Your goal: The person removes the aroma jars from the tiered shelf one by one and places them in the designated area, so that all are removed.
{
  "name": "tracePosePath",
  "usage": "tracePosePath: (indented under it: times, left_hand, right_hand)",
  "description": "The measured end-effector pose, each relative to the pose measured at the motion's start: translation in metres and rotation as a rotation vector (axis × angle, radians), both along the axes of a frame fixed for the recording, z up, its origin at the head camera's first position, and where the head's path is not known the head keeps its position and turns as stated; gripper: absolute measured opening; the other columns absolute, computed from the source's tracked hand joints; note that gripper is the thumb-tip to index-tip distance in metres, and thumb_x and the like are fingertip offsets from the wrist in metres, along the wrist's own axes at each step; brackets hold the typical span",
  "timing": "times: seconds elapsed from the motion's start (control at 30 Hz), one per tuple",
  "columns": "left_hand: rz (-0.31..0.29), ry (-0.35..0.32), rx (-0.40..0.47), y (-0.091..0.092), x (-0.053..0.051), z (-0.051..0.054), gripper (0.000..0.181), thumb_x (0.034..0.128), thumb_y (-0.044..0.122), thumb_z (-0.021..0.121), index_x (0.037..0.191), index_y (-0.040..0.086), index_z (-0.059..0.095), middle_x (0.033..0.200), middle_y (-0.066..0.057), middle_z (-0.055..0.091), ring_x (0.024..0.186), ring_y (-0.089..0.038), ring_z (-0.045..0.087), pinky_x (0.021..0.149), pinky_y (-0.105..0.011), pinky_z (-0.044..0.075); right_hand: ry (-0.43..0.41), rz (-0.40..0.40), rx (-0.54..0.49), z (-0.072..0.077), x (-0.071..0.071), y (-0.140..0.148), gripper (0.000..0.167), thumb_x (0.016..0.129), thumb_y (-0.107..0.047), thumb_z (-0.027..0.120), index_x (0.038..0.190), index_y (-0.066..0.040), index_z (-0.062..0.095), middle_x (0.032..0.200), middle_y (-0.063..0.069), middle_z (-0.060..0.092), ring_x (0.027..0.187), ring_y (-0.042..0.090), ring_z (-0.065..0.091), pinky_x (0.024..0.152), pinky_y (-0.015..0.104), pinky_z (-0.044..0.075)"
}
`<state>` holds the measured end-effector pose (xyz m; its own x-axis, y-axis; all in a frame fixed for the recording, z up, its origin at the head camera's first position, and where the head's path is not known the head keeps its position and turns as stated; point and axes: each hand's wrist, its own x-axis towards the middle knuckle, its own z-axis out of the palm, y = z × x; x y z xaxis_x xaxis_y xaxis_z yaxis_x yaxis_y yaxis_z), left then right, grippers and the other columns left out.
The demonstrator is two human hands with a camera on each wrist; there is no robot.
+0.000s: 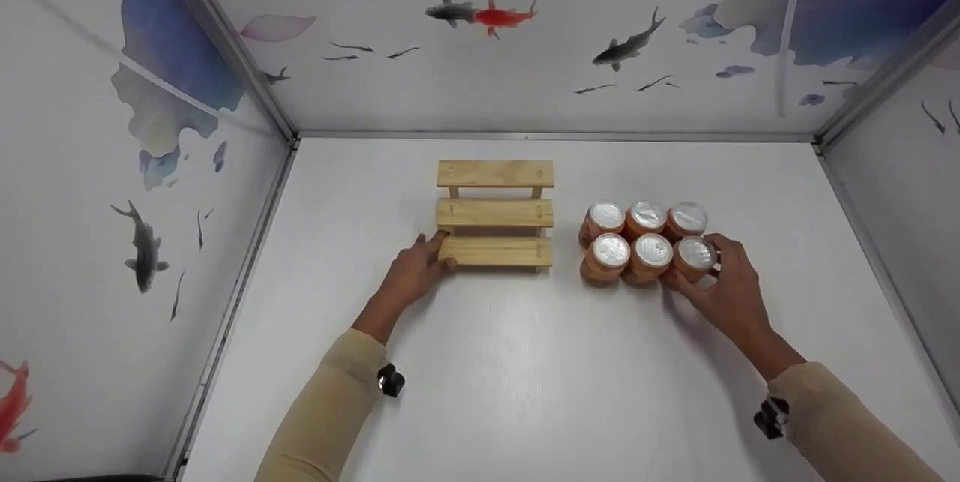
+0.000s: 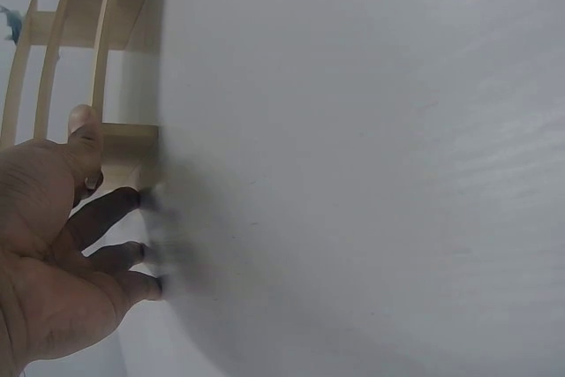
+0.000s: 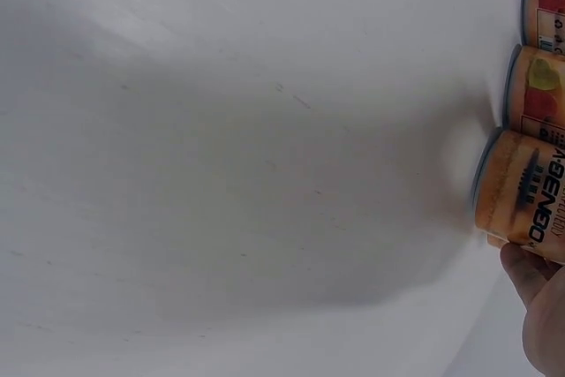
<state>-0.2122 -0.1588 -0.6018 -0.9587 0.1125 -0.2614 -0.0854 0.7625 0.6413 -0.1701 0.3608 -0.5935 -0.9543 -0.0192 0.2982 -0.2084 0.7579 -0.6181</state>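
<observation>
A three-step wooden display rack [image 1: 495, 250] stands on the white table, its boards rising toward the back. At the left end of its lowest board, my left hand [image 1: 412, 270] grips the wood. In the left wrist view, the thumb [image 2: 84, 121] lies against the board's edge and the other fingers are bent below. To the right of the rack, orange jars with silvery lids stand upright in two rows of three. My right hand [image 1: 731, 294] holds the front right jar [image 1: 695, 253] between thumb and fingers. That printed jar [image 3: 516, 187] stands beside its neighbours in the right wrist view.
The other jars [image 1: 606, 251] stand close together, a short gap from the rack. White panels [image 1: 525, 103] painted with fish enclose the table [image 1: 510, 377] at the back and both sides, with metal strips along the edges. Each wrist wears a small black device [image 1: 391, 380].
</observation>
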Motion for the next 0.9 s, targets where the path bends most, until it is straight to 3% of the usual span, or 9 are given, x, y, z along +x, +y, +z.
tracePosePath:
  times: [0.1, 0.17, 0.43, 0.7, 0.9]
  left_hand:
    - [-0.008, 0.012, 0.002, 0.0, 0.002, 0.001, 0.075, 0.1065, 0.052, 0.063, 0.172, 0.02, 0.043, 0.174, -0.024, 0.041, 0.166, -0.043, 0.035, 0.134, -0.061, 0.035]
    - [-0.012, 0.019, 0.005, 0.0, 0.003, 0.001, 0.074, 0.1067, 0.051, 0.064, 0.171, 0.02, 0.044, 0.174, -0.023, 0.041, 0.167, -0.043, 0.035, 0.133, -0.061, 0.035]
    - [-0.022, 0.031, -0.009, 0.002, 0.002, 0.001, 0.074, 0.1067, 0.048, 0.065, 0.172, 0.019, 0.043, 0.174, -0.022, 0.042, 0.166, -0.044, 0.035, 0.133, -0.062, 0.035]
    - [-0.018, -0.01, 0.012, 0.0, 0.003, 0.002, 0.074, 0.1093, 0.049, 0.065, 0.173, 0.022, 0.04, 0.177, -0.024, 0.036, 0.167, -0.044, 0.032, 0.135, -0.062, 0.032]
    - [0.011, 0.061, 0.069, -0.009, 0.003, 0.003, 0.076, 0.1099, 0.051, 0.066, 0.173, 0.017, 0.04, 0.176, -0.017, 0.043, 0.166, -0.04, 0.037, 0.136, -0.057, 0.032]
  right_hand:
    - [-0.007, -0.001, 0.004, -0.001, 0.001, 0.0, 0.085, 0.088, -0.015, 0.096, 0.153, 0.007, 0.045, 0.143, 0.028, 0.055, 0.13, 0.044, 0.063, 0.098, 0.042, 0.065]
    - [-0.009, -0.001, 0.002, -0.002, 0.001, -0.001, 0.086, 0.088, -0.015, 0.096, 0.153, 0.007, 0.045, 0.142, 0.028, 0.055, 0.131, 0.045, 0.063, 0.096, 0.066, 0.06]
    - [0.016, 0.001, 0.004, -0.003, 0.0, 0.001, 0.087, 0.087, -0.014, 0.096, 0.153, 0.008, 0.044, 0.14, 0.029, 0.055, 0.129, 0.044, 0.064, 0.094, 0.067, 0.061]
    - [0.014, 0.003, 0.011, -0.006, 0.002, 0.0, 0.086, 0.088, -0.014, 0.095, 0.153, 0.007, 0.044, 0.142, 0.028, 0.056, 0.131, 0.043, 0.063, 0.094, 0.067, 0.06]
    - [-0.059, 0.003, 0.027, -0.001, 0.002, -0.003, 0.085, 0.095, -0.023, 0.091, 0.159, 0.003, 0.041, 0.147, 0.03, 0.054, 0.136, 0.048, 0.059, 0.104, 0.071, 0.055]
